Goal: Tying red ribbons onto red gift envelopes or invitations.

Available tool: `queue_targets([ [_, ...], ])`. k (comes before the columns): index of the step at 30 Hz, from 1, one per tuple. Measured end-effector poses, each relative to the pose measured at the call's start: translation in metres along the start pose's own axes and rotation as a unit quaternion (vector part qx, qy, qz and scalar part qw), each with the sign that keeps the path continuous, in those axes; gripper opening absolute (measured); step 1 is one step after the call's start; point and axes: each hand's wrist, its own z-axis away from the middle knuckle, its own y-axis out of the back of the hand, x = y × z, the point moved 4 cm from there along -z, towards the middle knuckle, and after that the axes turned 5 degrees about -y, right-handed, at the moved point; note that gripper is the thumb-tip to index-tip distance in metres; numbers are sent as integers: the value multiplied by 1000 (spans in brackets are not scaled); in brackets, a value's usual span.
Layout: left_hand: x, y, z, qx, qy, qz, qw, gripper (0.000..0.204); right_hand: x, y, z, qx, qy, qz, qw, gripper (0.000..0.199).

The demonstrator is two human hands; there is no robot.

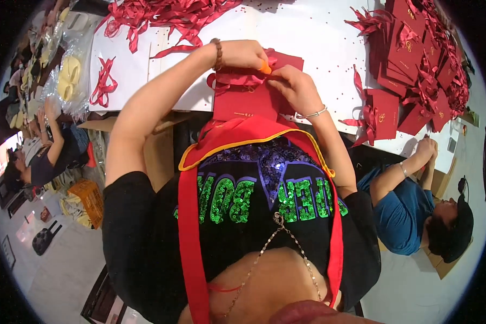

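Directly before me, at the table's near edge, lies a red paper gift bag (243, 102) with small gold print. A red ribbon (237, 81) runs across its upper part. My left hand (244, 54), a beaded bracelet at its wrist, is closed over the bag's far side. A small orange object (265, 67) sticks out by its fingertips; its kind is mostly hidden. Thumb and fingers of my right hand (296, 87) pinch together on the ribbon near the orange object, just right of the left hand. More red card (289, 62) shows beyond and beneath both hands.
Loose red ribbons (167, 19) heap at the far left, one looped ribbon (103, 83) nearer. Red bags with ribbons (410, 48) pile at the right. Tiny red dots scatter over the white table (308, 27). A co-worker in blue (399, 210) sits at right; another person (54, 156) works at left.
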Motion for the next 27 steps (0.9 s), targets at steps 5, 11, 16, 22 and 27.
queue_targets([
  [5, -12, -3, -15, 74, -4, 40, 996, 19, -1, 2, 0, 6, -6, 24, 1000, 16],
  [11, -27, 27, -8, 262, 16, 49, 964, 33, 6, 3, 2, 11, -5, 0, 1000, 17],
  [16, -39, 42, 9, 273, 99, 14, 957, 40, 14, 4, 1, 19, -24, -13, 999, 17],
  [22, -38, 21, 8, 256, -47, 64, 963, 25, 7, 4, -4, 3, -13, -2, 1000, 17],
  [27, -34, 12, -3, 219, 96, 154, 959, 25, 3, 2, -5, -1, 4, 5, 1000, 17],
])
